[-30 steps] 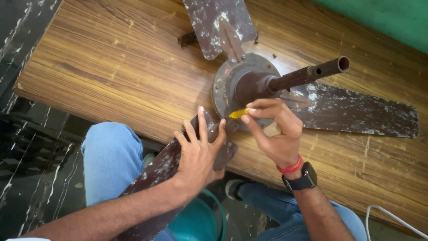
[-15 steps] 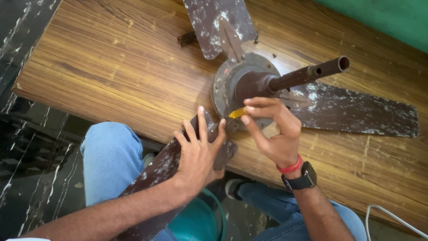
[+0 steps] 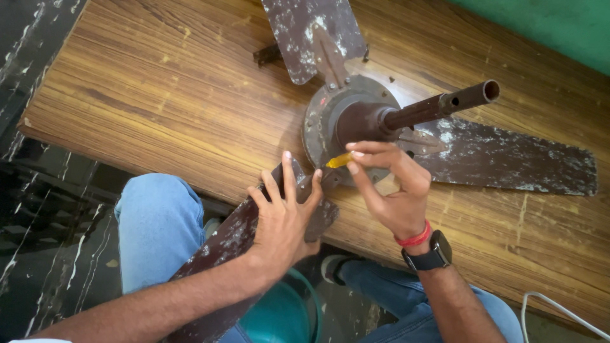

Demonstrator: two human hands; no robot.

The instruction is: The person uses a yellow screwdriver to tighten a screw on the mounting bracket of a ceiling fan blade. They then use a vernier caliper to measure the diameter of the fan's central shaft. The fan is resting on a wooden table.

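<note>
Sitting at the near edge of a wooden desk (image 3: 146, 108), a person works on an old brown ceiling fan (image 3: 356, 121) that lies flat in the upper middle of the frame, its rod (image 3: 441, 105) sticking out toward the upper right. The left hand (image 3: 283, 219) lies spread, fingers fanned, pressing down on the near blade (image 3: 238, 238), which hangs off the desk edge toward the lower left. The right hand (image 3: 391, 190), with a red band and a dark watch (image 3: 432, 251) at the wrist, pinches a small yellow-handled screwdriver (image 3: 340, 160) between thumb and fingertips, its tip set at the motor rim just where that blade joins.

As far as I can judge, the work is at an early or middle stage: all three blades look attached, the top blade (image 3: 311, 38) in the upper middle and the right blade (image 3: 508, 159) stretching to the right edge. I see no loose screws on the desk, though they may be too small to make out. A teal bucket (image 3: 286, 314) sits below between the knees, and a white cable (image 3: 559, 308) curls at the lower right.
</note>
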